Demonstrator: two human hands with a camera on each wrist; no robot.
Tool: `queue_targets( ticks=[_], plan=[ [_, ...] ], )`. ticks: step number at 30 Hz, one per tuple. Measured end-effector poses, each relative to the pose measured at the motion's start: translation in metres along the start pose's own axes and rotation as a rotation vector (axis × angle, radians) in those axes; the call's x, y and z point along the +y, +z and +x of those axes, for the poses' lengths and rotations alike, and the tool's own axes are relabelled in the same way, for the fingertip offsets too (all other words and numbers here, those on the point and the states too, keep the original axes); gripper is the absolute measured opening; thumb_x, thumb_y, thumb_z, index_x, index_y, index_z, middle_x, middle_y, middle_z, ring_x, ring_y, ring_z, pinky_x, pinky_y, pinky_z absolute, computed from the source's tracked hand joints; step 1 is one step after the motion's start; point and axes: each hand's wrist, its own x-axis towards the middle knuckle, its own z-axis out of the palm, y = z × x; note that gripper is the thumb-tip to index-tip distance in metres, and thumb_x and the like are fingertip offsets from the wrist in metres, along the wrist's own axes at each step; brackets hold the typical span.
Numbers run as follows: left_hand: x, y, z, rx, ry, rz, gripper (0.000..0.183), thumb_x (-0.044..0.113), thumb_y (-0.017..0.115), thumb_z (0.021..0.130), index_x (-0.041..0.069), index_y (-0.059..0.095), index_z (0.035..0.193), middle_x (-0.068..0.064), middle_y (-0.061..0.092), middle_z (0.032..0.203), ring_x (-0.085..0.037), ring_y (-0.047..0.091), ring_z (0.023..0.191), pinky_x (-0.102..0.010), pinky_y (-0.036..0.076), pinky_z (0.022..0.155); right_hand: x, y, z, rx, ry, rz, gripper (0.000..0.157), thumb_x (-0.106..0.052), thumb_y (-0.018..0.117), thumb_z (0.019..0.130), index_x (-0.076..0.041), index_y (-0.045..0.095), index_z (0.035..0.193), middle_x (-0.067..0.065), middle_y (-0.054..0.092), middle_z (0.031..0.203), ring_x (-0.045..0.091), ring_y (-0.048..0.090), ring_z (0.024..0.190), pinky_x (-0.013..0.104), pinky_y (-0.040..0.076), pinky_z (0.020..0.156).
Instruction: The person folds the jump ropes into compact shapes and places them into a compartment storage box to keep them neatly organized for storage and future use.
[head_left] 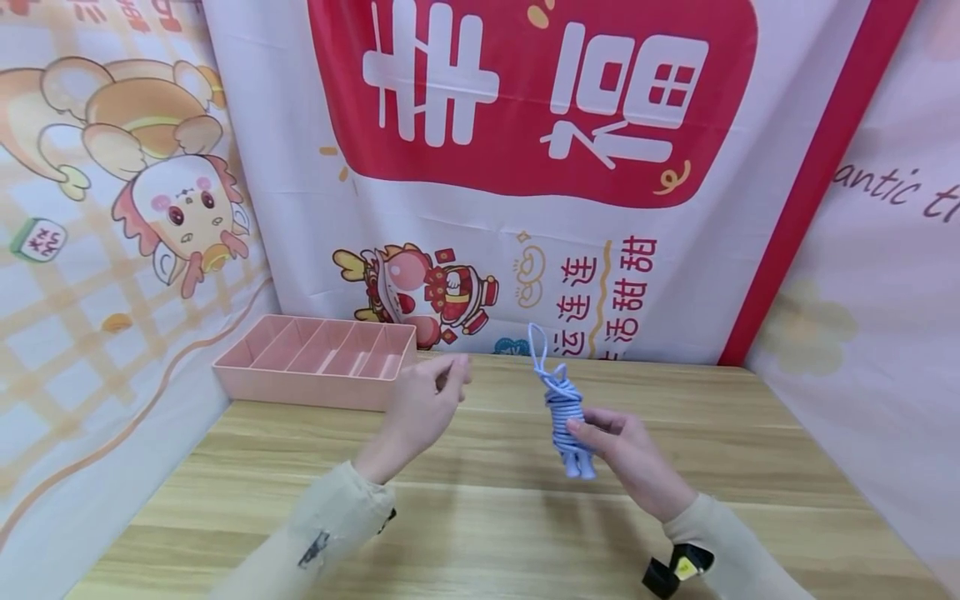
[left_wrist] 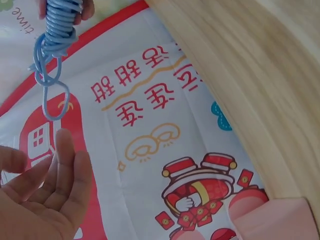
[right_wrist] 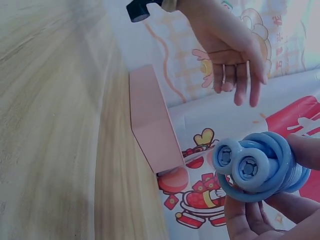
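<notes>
A light-blue jump rope (head_left: 566, 417), wound round its two handles, hangs above the table in my right hand (head_left: 633, 458). Thumb and fingers pinch the bundle from the side. A loose loop of cord sticks up from its top. In the right wrist view the round handle ends (right_wrist: 248, 168) face the camera. My left hand (head_left: 423, 404) is in the air left of the rope, holding nothing; in the left wrist view its fingers (left_wrist: 65, 170) are loosely bent below the rope's loop, apart from it.
A pink divided box (head_left: 307, 388) with several compartments stands at the back left of the wooden table (head_left: 495, 533). Printed cloth walls (head_left: 465, 208) enclose the back and both sides. A black device (head_left: 675, 571) is strapped to the right wrist.
</notes>
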Motion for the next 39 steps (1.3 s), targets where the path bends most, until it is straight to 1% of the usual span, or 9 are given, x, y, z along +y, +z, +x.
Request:
queue_targets(
  ticks=[4, 7, 11, 15, 21, 26, 31, 35, 39],
  plan=[
    [0.004, 0.005, -0.011, -0.075, -0.05, -0.039, 0.024, 0.021, 0.056, 0.102, 0.013, 0.073, 0.087, 0.006, 0.064, 0.071, -0.011, 0.06, 0.064, -0.031, 0.051, 0.058, -0.003, -0.001, -0.003, 0.016, 0.008, 0.04, 0.058, -0.027, 0.073, 0.091, 0.006, 0.053, 0.135, 0.017, 0.063, 0.124, 0.026, 0.061, 0.111, 0.037, 0.047, 0.097],
    [0.008, 0.011, -0.019, -0.142, -0.076, -0.088, 0.02, 0.022, 0.059, 0.101, 0.01, 0.075, 0.099, 0.006, 0.068, 0.082, -0.01, 0.063, 0.073, -0.03, 0.054, 0.065, -0.005, 0.0, -0.004, 0.024, 0.011, 0.082, 0.059, -0.022, 0.074, 0.09, 0.008, 0.052, 0.135, 0.017, 0.062, 0.126, 0.026, 0.061, 0.112, 0.037, 0.047, 0.097],
    [0.012, 0.024, -0.028, -0.248, -0.096, -0.146, 0.028, 0.028, 0.062, 0.098, 0.007, 0.071, 0.115, 0.003, 0.071, 0.098, -0.01, 0.065, 0.086, -0.029, 0.054, 0.077, -0.009, 0.002, -0.005, 0.027, -0.011, 0.136, 0.057, -0.017, 0.074, 0.09, 0.011, 0.051, 0.135, 0.019, 0.062, 0.124, 0.027, 0.062, 0.11, 0.038, 0.049, 0.095],
    [0.014, 0.039, -0.034, -0.327, -0.133, -0.239, 0.036, 0.032, 0.067, 0.095, 0.004, 0.069, 0.118, 0.0, 0.071, 0.104, -0.013, 0.066, 0.091, -0.03, 0.054, 0.08, -0.012, 0.005, -0.005, 0.041, -0.044, 0.186, 0.053, -0.012, 0.072, 0.09, 0.014, 0.051, 0.132, 0.018, 0.064, 0.12, 0.027, 0.063, 0.107, 0.038, 0.05, 0.093],
    [0.02, 0.06, -0.036, -0.371, -0.182, -0.388, 0.04, 0.03, 0.075, 0.089, 0.003, 0.068, 0.119, -0.001, 0.071, 0.1, -0.017, 0.067, 0.091, -0.028, 0.054, 0.079, -0.014, 0.01, -0.006, 0.051, -0.065, 0.227, 0.048, -0.01, 0.069, 0.092, 0.014, 0.05, 0.13, 0.018, 0.063, 0.118, 0.026, 0.063, 0.105, 0.039, 0.05, 0.093],
    [0.023, 0.067, -0.035, -0.372, -0.231, -0.464, 0.042, 0.028, 0.078, 0.087, 0.004, 0.068, 0.12, 0.0, 0.071, 0.098, -0.017, 0.068, 0.089, -0.028, 0.055, 0.077, -0.013, 0.01, -0.007, 0.047, -0.063, 0.267, 0.045, -0.01, 0.069, 0.093, 0.013, 0.05, 0.127, 0.02, 0.06, 0.12, 0.027, 0.062, 0.105, 0.04, 0.049, 0.095],
    [0.02, 0.072, -0.036, -0.391, -0.282, -0.507, 0.043, 0.026, 0.08, 0.085, 0.003, 0.068, 0.12, -0.002, 0.071, 0.097, -0.018, 0.068, 0.089, -0.028, 0.055, 0.078, -0.01, 0.009, -0.007, 0.072, -0.053, 0.236, 0.043, -0.012, 0.069, 0.093, 0.011, 0.054, 0.125, 0.017, 0.063, 0.115, 0.025, 0.063, 0.103, 0.038, 0.049, 0.094],
    [0.017, 0.076, -0.037, -0.433, -0.277, -0.508, 0.044, 0.03, 0.081, 0.084, 0.008, 0.069, 0.12, 0.001, 0.072, 0.094, -0.017, 0.068, 0.086, -0.03, 0.055, 0.075, -0.006, 0.012, -0.006, 0.075, -0.062, 0.225, 0.042, -0.012, 0.071, 0.091, 0.012, 0.057, 0.122, 0.016, 0.064, 0.114, 0.025, 0.061, 0.102, 0.037, 0.048, 0.094],
    [0.016, 0.078, -0.039, -0.439, -0.268, -0.499, 0.042, 0.032, 0.08, 0.084, 0.012, 0.07, 0.119, 0.002, 0.072, 0.092, -0.017, 0.068, 0.084, -0.031, 0.055, 0.073, -0.004, 0.014, -0.005, 0.071, -0.075, 0.187, 0.046, -0.014, 0.072, 0.091, 0.011, 0.056, 0.125, 0.017, 0.063, 0.117, 0.026, 0.06, 0.107, 0.038, 0.045, 0.097]
  ],
)
